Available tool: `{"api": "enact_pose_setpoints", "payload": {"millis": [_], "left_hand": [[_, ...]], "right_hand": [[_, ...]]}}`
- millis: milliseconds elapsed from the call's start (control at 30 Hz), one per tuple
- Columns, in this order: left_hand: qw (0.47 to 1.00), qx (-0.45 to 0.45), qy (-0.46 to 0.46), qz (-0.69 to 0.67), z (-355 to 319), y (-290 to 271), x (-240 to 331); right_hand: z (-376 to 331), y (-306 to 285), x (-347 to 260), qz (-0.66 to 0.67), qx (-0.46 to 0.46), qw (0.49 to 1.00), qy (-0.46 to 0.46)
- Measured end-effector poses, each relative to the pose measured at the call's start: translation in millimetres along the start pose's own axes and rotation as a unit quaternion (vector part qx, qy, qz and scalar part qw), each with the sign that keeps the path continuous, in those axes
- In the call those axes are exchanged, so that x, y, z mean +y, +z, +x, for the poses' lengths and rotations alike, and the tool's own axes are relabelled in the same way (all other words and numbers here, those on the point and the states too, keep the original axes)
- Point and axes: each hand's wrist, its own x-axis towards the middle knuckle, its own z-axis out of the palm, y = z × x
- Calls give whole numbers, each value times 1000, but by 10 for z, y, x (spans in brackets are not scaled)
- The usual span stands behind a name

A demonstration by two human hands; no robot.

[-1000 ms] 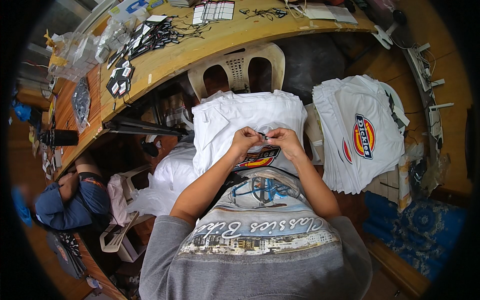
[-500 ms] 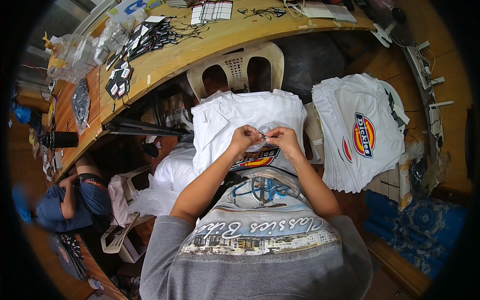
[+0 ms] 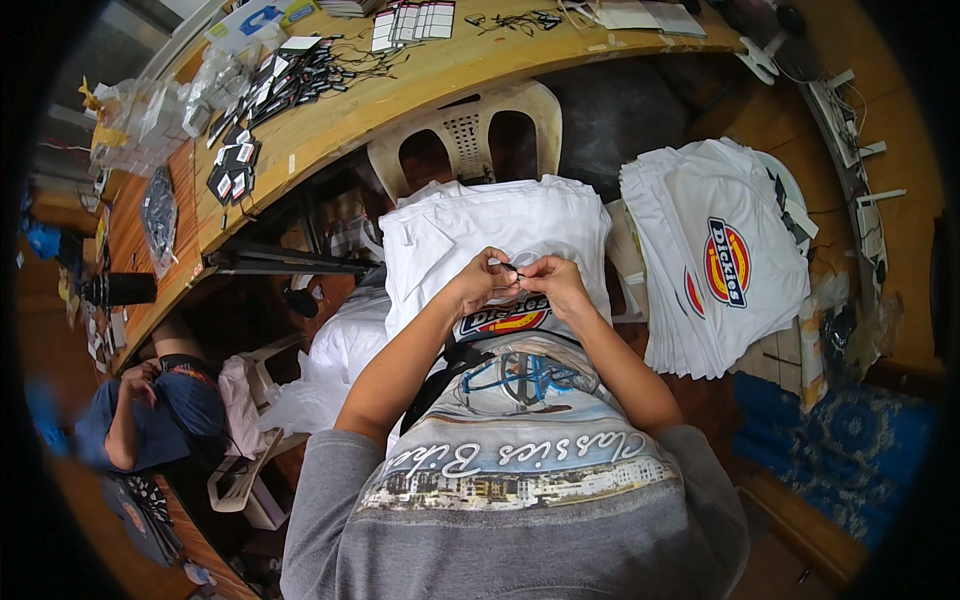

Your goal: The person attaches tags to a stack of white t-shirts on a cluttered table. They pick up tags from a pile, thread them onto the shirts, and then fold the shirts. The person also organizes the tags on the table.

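Observation:
Pinched between the fingertips of my left hand (image 3: 482, 276) and my right hand (image 3: 556, 280) is a small black tag string (image 3: 513, 268). The fingers cover much of it, and the two hands almost meet. Both are held just above a stack of folded white T-shirts (image 3: 435, 235) in front of me. The front of the top shirt has a red, yellow and dark printed badge (image 3: 505, 316), partly covered by my wrists.
A pile of white printed T-shirts (image 3: 665, 215) lies to the right. Beyond a plastic chair (image 3: 465, 140), the wooden table (image 3: 420, 100) bears black hang tags with strings (image 3: 280, 85) and white cards (image 3: 420, 25). A seated person (image 3: 155, 420) is at the left, near white plastic bags (image 3: 335, 360).
My two hands have shifted slightly left, still pinching the string, which now shows more black between the fingertips. The person at the left has raised a hand a little.

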Motion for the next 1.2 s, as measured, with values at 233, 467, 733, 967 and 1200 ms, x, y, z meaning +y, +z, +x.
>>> {"api": "enact_pose_setpoints", "payload": {"millis": [233,467,733,967,1200], "left_hand": [[968,200,33,148,163,-393,-173],[641,391,107,652,-477,-1472,-1271],[737,433,-15,518,-721,-1591,-1599],[735,366,-130,556,-547,-1671,-1713],[770,287,-269,502,-554,-1967,-2138]], "right_hand": [[306,-330,34,-173,-7,984,-43],[111,-2243,898,-551,316,769,76],[-485,-2098,1584,-469,260,821,194],[-578,-1977,1616,-391,325,834,217],[-681,-1705,1073,-486,290,802,193]]}}
